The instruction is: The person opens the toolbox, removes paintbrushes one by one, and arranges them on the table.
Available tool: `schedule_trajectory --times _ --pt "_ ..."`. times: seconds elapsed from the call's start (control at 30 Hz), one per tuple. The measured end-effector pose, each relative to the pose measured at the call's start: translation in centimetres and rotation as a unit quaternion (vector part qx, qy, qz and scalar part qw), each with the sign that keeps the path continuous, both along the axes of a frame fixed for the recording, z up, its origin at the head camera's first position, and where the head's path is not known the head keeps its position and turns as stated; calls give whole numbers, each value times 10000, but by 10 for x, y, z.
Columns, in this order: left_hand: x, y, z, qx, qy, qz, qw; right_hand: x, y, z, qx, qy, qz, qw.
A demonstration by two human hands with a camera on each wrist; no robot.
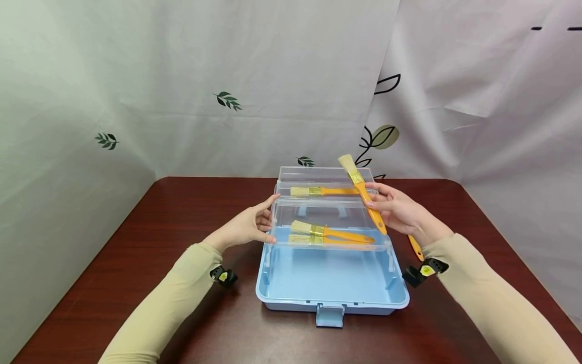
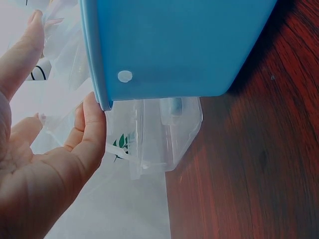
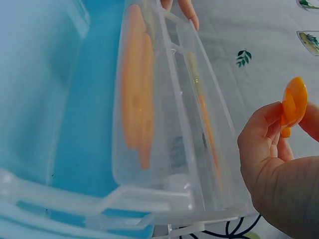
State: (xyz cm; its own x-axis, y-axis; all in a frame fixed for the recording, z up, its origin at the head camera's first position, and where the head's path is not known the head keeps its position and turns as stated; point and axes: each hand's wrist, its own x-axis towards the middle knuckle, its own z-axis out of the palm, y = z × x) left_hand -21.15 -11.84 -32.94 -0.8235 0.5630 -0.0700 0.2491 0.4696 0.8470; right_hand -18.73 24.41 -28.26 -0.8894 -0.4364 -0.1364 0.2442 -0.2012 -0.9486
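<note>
My right hand (image 1: 400, 210) holds a paintbrush (image 1: 361, 189) with a yellow-orange handle, pale bristles pointing up and away, above the right end of the clear trays. In the right wrist view only its handle end (image 3: 295, 99) shows. My left hand (image 1: 247, 225) grips the left end of the clear plastic tray (image 1: 281, 215), thumb at the near corner and index finger farther back. Beneath the trays is an open light-blue toolbox (image 1: 323, 275). One paintbrush (image 1: 338, 191) lies in the upper tray, and two paintbrushes (image 1: 347, 235) lie together in the lower tray.
Another orange brush handle (image 1: 416, 247) lies on the dark red wooden table (image 1: 204, 197), partly hidden by the right wrist. The toolbox's blue latch (image 1: 330, 316) hangs at its front. A pale curtain with leaf prints (image 1: 227, 100) stands behind the table.
</note>
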Motion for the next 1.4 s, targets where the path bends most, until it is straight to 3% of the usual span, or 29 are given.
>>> schedule_trajectory --times 0.17,0.57,1.0,1.4 --pt "-2 0 0 -7 -4 -7 10000 3 8 -7 -189 143 135 9996" --pt "-2 0 -2 -47 -65 78 9999 14 28 -22 144 377 119 9991" --pt "2 -1 -7 1 -131 88 9999 13 66 -40 -191 -36 -383 9991" --pt "0 -1 -5 1 -55 38 10000 7 111 -57 41 -223 -714 9972"
